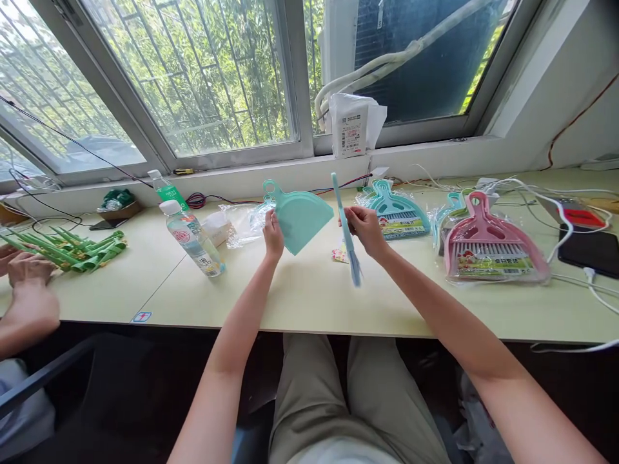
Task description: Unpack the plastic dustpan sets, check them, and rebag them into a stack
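My left hand [274, 235] grips a mint-green dustpan [302, 219] by its left edge, tilted up above the table. In my right hand [363, 227] is a small blue-green hand brush [344, 225], held edge-on with its bristles pointing down. The two pieces are apart from each other. Under the brush, partly hidden by it, lies a small colourful card [340, 254]. Just beyond my right hand sits a packaged teal dustpan-and-brush set [399, 212]. Farther right is a pink set [493, 241] in clear plastic, with other packaged sets behind it.
Two bottles [193, 238] stand to the left, near clear plastic wrap [239, 225]. At far left another person's hands [29, 267] touch green stems [82, 248]. White cables [563, 219] and a black device [587, 250] occupy the right. A white package [351, 125] rests on the sill.
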A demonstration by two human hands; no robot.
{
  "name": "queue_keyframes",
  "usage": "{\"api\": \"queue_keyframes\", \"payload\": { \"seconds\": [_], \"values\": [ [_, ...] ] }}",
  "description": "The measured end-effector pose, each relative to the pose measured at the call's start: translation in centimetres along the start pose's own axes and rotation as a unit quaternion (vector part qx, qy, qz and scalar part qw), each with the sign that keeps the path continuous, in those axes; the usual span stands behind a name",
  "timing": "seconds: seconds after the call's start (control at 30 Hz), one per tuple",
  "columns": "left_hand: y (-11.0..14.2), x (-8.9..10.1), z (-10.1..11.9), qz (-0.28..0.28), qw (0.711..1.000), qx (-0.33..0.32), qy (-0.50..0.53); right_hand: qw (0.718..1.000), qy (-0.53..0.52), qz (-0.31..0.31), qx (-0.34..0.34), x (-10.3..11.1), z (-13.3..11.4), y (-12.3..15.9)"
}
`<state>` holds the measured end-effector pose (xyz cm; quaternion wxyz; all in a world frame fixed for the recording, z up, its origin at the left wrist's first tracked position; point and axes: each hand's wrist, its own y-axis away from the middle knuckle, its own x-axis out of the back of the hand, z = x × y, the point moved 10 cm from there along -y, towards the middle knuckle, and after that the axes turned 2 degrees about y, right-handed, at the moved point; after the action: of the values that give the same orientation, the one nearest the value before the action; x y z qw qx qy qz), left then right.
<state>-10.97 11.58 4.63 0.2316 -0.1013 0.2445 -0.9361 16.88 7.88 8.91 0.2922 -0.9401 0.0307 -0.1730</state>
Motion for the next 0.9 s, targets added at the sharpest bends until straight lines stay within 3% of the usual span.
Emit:
{"api": "queue_keyframes", "payload": {
  "seconds": [0.1,0.17,0.23,0.43,0.6,0.67,0.77,0.9],
  "values": [
    [-1.8,0.7,-3.5,-0.075,0.991,0.073,-0.084,0.991,0.111,-0.071,-0.033,-0.7,1.8,-0.2],
    [-1.6,0.3,-5.4,-0.144,0.971,0.118,-0.149,0.967,0.185,-0.156,-0.086,-2.1,4.4,0.4],
    [-1.1,0.0,-6.0,-0.173,0.953,0.124,-0.217,0.939,0.253,-0.204,-0.117,-3.1,6.5,1.1],
    [-0.3,-1.0,-3.9,-0.169,0.909,0.023,-0.38,0.898,0.416,-0.13,-0.055,-2.3,6.2,0.8],
    [0.1,-1.3,-4.7,-0.21,0.887,0.038,-0.411,0.883,0.44,-0.155,-0.057,-2.2,7.9,0.9],
    [0.1,-1.7,-5.1,-0.227,0.889,0.051,-0.395,0.89,0.421,-0.158,-0.077,-1.9,8.8,0.8],
    [0.0,-1.9,-5.1,-0.216,0.918,0.078,-0.323,0.936,0.313,-0.141,-0.08,-1.6,8.5,0.1],
    [1.2,-3.3,-4.1,-0.225,0.957,0.142,-0.114,0.982,0.15,-0.1,-0.054,-2.0,6.0,-0.2]
  ]
}}
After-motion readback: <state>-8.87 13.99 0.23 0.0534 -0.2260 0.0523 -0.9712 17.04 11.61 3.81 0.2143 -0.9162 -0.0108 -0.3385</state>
